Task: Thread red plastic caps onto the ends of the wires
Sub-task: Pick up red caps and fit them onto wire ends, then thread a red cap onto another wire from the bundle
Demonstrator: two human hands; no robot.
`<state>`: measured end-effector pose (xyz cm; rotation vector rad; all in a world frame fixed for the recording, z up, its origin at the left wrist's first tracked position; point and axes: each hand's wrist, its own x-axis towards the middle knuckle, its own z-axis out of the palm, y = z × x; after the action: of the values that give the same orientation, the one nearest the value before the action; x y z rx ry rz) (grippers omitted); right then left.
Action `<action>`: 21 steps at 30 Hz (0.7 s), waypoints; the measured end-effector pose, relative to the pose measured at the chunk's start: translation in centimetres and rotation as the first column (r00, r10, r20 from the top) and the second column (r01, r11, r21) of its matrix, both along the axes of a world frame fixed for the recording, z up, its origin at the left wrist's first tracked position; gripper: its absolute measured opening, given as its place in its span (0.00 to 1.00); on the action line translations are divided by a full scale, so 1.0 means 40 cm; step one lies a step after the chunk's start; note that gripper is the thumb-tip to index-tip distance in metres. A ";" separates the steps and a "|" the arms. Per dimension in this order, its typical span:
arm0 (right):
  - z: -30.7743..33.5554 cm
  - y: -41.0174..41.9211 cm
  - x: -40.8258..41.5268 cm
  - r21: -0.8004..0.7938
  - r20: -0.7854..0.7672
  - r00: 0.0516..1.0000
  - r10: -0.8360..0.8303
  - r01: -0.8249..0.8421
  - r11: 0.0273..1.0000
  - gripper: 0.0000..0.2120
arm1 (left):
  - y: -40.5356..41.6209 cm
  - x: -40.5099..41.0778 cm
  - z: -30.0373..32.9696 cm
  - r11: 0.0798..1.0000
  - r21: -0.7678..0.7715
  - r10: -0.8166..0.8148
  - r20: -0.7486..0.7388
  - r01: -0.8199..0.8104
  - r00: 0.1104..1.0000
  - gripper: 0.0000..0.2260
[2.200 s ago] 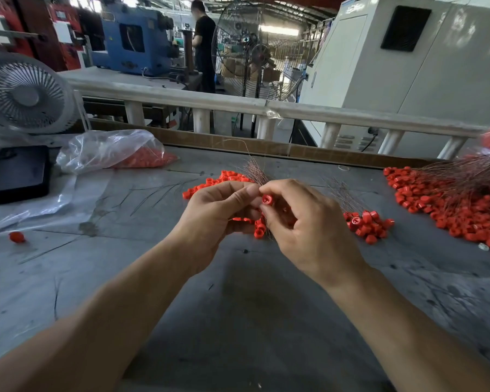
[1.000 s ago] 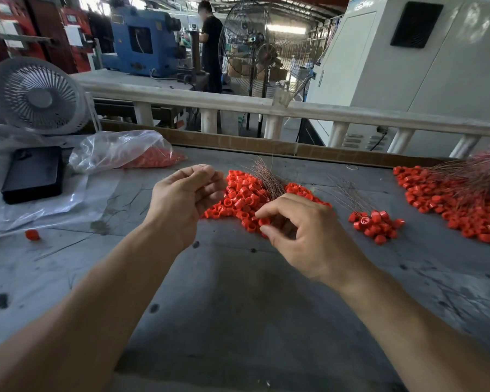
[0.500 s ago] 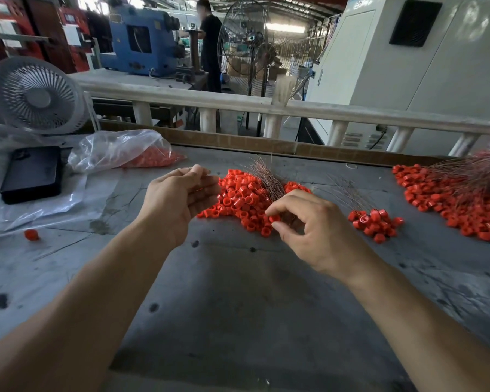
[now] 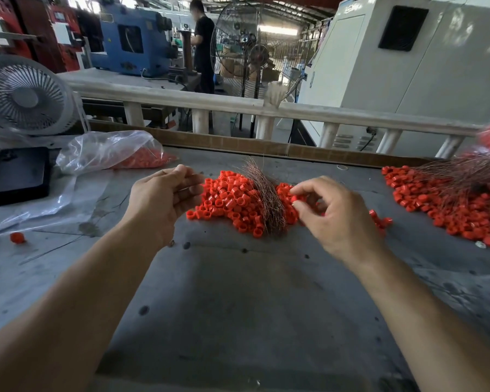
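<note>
A heap of red plastic caps [image 4: 227, 199] lies mid-table, with a bundle of thin copper-coloured wires [image 4: 263, 199] lying across it. My right hand [image 4: 340, 219] hovers over the heap's right side. Its thumb and forefinger pinch one red cap [image 4: 294, 198]. My left hand [image 4: 164, 199] hangs just left of the heap with fingers loosely curled, and I see nothing in it.
At the right lies a bigger heap of caps [image 4: 450, 213] under a spray of wires [image 4: 464, 176]. A plastic bag of caps [image 4: 111, 151], a black case [image 4: 17, 175] and a desk fan [image 4: 26, 94] stand at the left. One stray cap [image 4: 17, 237] lies near the left edge.
My hands were joined on a cap and wire, then parted. The left drew back to the left. The right went down to the heap and now pinches a cap further right.
</note>
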<state>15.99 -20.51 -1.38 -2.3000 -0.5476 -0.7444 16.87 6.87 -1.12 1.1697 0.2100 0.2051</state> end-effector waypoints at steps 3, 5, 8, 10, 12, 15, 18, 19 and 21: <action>0.005 -0.058 0.029 0.060 0.052 0.966 -0.254 0.251 0.966 0.06 | -0.004 0.000 -0.004 0.995 0.097 0.035 0.019 -0.037 0.999 0.05; 0.007 -0.102 0.043 0.060 0.008 0.908 -0.418 0.417 0.907 0.04 | -0.008 -0.001 -0.005 0.985 0.168 0.035 0.024 -0.039 0.999 0.05; 0.001 -0.157 0.053 -0.005 -0.119 0.816 -0.566 0.570 0.822 0.04 | -0.021 -0.003 -0.008 0.961 0.277 0.013 0.032 -0.022 0.999 0.05; -0.002 -0.174 0.058 0.000 -0.264 0.787 -0.558 0.578 0.816 0.05 | -0.031 -0.007 -0.012 0.941 0.338 0.006 0.041 -0.019 0.999 0.05; -0.005 -0.183 0.060 0.004 -0.349 0.758 -0.551 0.589 0.808 0.08 | -0.039 -0.009 -0.016 0.915 0.403 -0.010 0.036 -0.006 0.999 0.06; -0.003 -0.188 0.061 -0.063 -0.392 0.713 -0.582 0.610 0.790 0.08 | -0.043 -0.010 -0.022 0.869 0.495 -0.033 0.023 0.017 0.999 0.06; 0.001 -0.188 0.060 -0.144 -0.392 0.689 -0.609 0.608 0.781 0.05 | -0.045 -0.007 -0.028 0.818 0.575 -0.039 0.020 0.021 0.999 0.05; 0.001 -0.187 0.059 -0.164 -0.373 0.694 -0.616 0.604 0.780 0.06 | -0.045 -0.006 -0.030 0.801 0.599 -0.042 0.019 0.022 0.999 0.05; 0.007 -0.175 0.053 -0.201 -0.240 0.733 -0.637 0.604 0.771 0.09 | -0.044 -0.003 -0.036 0.767 0.642 -0.051 0.018 0.027 0.999 0.05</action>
<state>18.10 -27.52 -1.09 -2.6551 0.3702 -0.6477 16.74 5.09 -2.56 1.8578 0.0795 0.2716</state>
